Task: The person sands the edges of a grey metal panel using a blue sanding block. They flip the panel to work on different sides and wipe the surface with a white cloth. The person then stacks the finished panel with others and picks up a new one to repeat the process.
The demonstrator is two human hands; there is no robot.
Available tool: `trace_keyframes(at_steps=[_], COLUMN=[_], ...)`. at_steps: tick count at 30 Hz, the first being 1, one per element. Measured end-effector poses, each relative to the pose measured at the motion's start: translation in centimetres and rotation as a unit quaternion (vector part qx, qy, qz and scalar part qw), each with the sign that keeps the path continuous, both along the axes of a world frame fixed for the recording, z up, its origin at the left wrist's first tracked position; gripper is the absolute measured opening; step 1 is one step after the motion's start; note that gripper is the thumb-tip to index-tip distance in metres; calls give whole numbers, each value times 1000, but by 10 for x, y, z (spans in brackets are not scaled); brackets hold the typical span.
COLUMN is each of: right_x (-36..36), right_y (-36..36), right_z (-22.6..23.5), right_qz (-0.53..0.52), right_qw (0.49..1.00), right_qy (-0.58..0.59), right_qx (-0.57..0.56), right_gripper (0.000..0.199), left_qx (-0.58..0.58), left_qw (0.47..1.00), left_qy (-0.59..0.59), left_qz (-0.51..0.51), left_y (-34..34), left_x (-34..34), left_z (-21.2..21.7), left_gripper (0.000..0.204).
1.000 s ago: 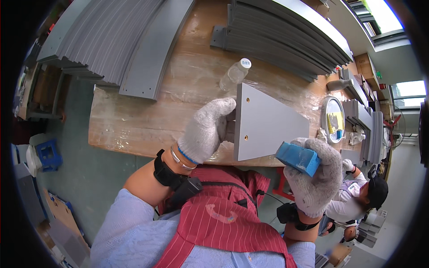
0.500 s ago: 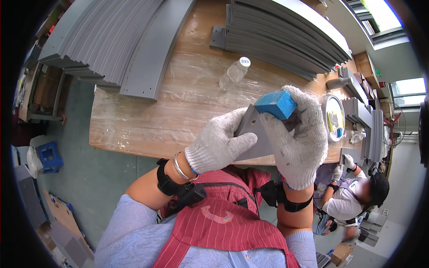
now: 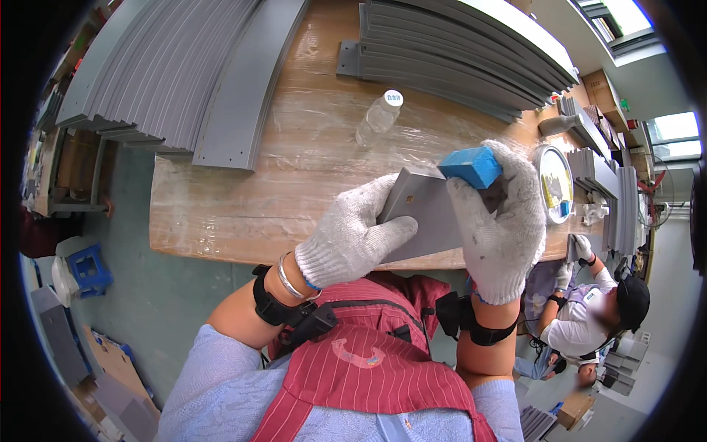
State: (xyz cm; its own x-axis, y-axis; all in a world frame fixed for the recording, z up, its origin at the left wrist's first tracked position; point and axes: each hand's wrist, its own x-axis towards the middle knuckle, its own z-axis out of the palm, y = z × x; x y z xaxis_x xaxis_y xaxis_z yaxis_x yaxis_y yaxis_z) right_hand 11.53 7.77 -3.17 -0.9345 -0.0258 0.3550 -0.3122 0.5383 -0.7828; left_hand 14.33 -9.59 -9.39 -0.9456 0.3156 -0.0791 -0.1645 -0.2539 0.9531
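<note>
A flat grey panel (image 3: 427, 221) with a small hole near its corner is held up over the table's near edge. My left hand (image 3: 353, 232), in a white knitted glove, grips its left end between thumb and fingers. A blue sponge block (image 3: 471, 167) is pinched between thumb and fingers of my right hand (image 3: 504, 221), gloved too. The block sits at the panel's upper right edge; whether it touches there I cannot tell. The panel's right end is partly hidden behind my right hand. Beyond my hands stands a clear bottle (image 3: 379, 118) with a white cap.
Grey panels are stacked at the table's far left (image 3: 162, 81) and far right (image 3: 456, 55). A round white-rimmed tub (image 3: 554, 184) sits right of my right hand. The film-covered table (image 3: 213, 214) ends before my waist. A co-worker (image 3: 589, 317) handles a panel at right.
My right hand has moved right with the blue sponge block, uncovering more of the panel. My left hand and the panel have shifted slightly left.
</note>
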Motion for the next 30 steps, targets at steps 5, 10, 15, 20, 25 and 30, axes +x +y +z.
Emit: trace_keyframes(at_steps=[5,10,15,20,25,30], right_x=[-2,-2,-18,-12,3,-2], right_y=[5,-12,30,20,-10,-16], right_z=[-5,-23,-52,-35,-22,-46], right_qz=[8,36,-55,-57,29,110], right_qw=[995,998,996,985,921,701], right_qy=[4,11,-22,-36,-134,-256], right_qx=[-104,-47,-66,-157,-365,-656], right_gripper=[45,45,38,40,39,28], left_qx=[15,-26,12,38,49,58], left_qw=[999,999,999,997,994,993], left_qy=[-22,-1,-32,-51,-79,-78], left_qz=[21,27,33,47,56,65], left_y=[1,0,0,2,3,6], left_x=[-1,-4,-2,-2,-4,-3], left_z=[-4,-6,-7,-12,-12,-12], left_gripper=[51,50,48,47,45,45])
